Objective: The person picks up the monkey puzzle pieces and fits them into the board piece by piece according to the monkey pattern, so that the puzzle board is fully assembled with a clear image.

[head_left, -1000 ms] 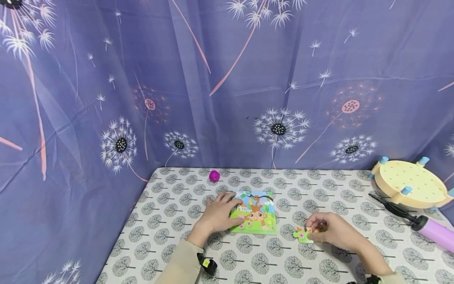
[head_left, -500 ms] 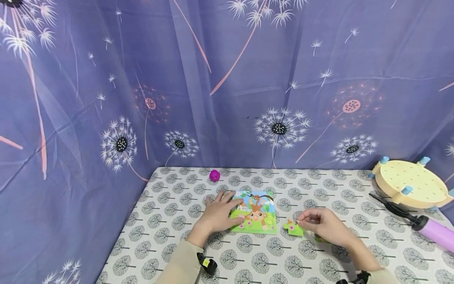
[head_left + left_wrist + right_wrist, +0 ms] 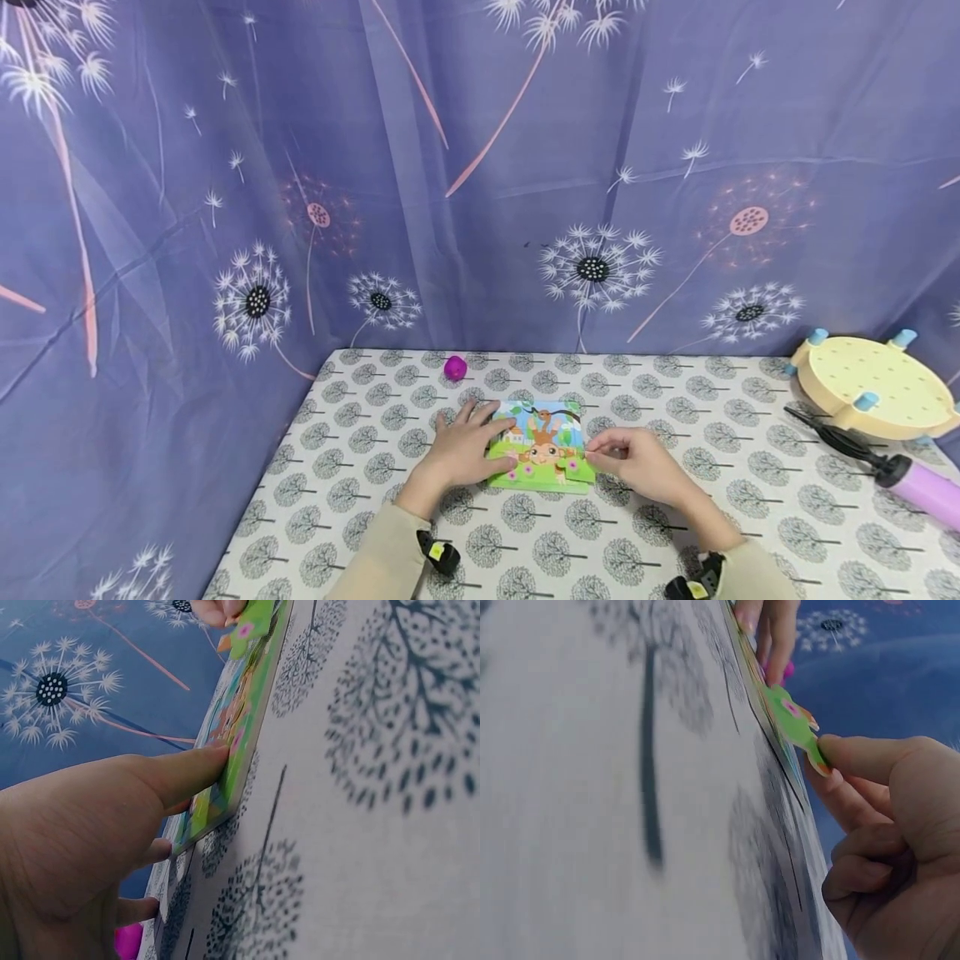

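Note:
My left hand (image 3: 465, 446) rests on the left side of a square jigsaw puzzle (image 3: 542, 423) with a monkey picture, fingers spread. In the left wrist view its thumb (image 3: 199, 765) lies straight across the puzzle's surface. My right hand (image 3: 637, 462) pinches a green puzzle piece (image 3: 789, 712) with a pink flower between thumb and forefinger. That piece is over the puzzle's lower right corner, tilted in the right wrist view. Whether it touches the puzzle I cannot tell. The other right fingers are curled into the palm.
A small purple object (image 3: 455, 368) lies near the table's back edge. At the right stand a pale yellow oval item with blue pegs (image 3: 873, 383) and a purple hand pump (image 3: 926, 492) with a black hose. A dandelion-print curtain (image 3: 480, 208) hangs behind the tree-patterned tablecloth (image 3: 375, 533).
My right hand has moved left with the pinched puzzle piece, from the table beside the puzzle to over its lower right corner. My left hand has stayed in place.

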Demonstrator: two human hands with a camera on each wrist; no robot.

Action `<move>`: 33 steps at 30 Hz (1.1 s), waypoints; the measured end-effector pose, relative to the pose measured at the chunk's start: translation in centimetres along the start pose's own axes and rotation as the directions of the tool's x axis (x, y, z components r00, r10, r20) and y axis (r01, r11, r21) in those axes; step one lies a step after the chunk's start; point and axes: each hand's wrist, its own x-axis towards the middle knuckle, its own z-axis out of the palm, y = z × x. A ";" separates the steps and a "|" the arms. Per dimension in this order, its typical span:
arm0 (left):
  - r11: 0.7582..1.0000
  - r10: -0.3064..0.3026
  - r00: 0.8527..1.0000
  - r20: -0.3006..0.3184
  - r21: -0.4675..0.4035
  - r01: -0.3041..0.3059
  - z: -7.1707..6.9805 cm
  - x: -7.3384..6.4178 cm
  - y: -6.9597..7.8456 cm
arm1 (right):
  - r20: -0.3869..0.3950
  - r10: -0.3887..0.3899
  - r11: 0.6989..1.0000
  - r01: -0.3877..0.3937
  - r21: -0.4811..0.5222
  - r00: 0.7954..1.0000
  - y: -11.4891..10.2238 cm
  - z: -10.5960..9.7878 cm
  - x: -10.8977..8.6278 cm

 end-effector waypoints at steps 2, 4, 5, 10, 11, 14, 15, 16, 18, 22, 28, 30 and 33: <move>1.000 -0.001 1.000 0.001 -0.005 0.001 -0.1 0.0 0.0 | 0.004 -0.002 1.000 0.002 -0.012 1.000 -0.2 0.6 0.5; 1.000 -0.003 1.000 0.005 -0.008 0.003 -0.1 0.0 0.0 | 0.010 0.001 1.000 -0.001 -0.021 1.000 -0.6 1.1 1.0; 1.000 -0.004 1.000 0.006 -0.008 0.004 -0.1 0.0 0.0 | 0.013 0.006 1.000 -0.006 -0.021 1.000 -0.7 1.3 1.2; 1.000 -0.003 1.000 0.008 0.007 0.003 0.0 0.1 -0.2 | 0.019 0.036 0.999 -0.036 -0.032 0.999 -1.9 2.6 2.1; 1.000 -0.001 1.000 0.006 0.009 0.001 0.0 0.2 -0.2 | 0.016 0.038 0.999 -0.037 -0.037 0.999 -2.1 2.8 2.2; 1.000 0.005 1.000 0.007 0.018 -0.005 0.2 0.2 -0.3 | 0.012 0.046 0.998 -0.045 -0.040 0.999 -2.6 3.5 2.7; 1.000 0.006 1.000 0.008 0.021 -0.006 0.2 0.2 -0.3 | 0.011 0.051 0.998 -0.051 -0.037 0.999 -2.7 3.7 2.8; 1.000 0.008 1.000 0.005 0.023 -0.008 0.2 0.2 -0.3 | 0.010 0.052 0.998 -0.052 -0.034 0.999 -2.8 3.8 2.9; 1.000 0.010 1.000 0.006 0.028 -0.010 0.1 0.2 -0.3 | 0.015 0.059 0.998 -0.058 -0.030 0.998 -3.0 4.1 3.2; 0.999 0.014 1.000 0.003 0.032 -0.014 0.2 0.2 -0.3 | 0.030 0.071 0.997 -0.070 -0.020 0.997 -3.4 4.4 3.4; 0.999 0.015 1.000 0.002 0.035 -0.015 0.3 0.3 -0.3 | 0.019 0.097 0.995 -0.096 -0.022 0.995 -3.8 5.0 3.7; 0.999 0.011 1.000 0.000 0.032 -0.011 0.3 0.3 -0.2 | 0.005 0.110 0.994 -0.110 -0.024 0.994 -4.0 5.2 3.7; 1.000 0.000 1.000 -0.004 0.030 0.000 0.3 0.3 -0.3 | -0.009 0.141 0.990 -0.141 -0.004 0.990 -4.1 5.4 3.8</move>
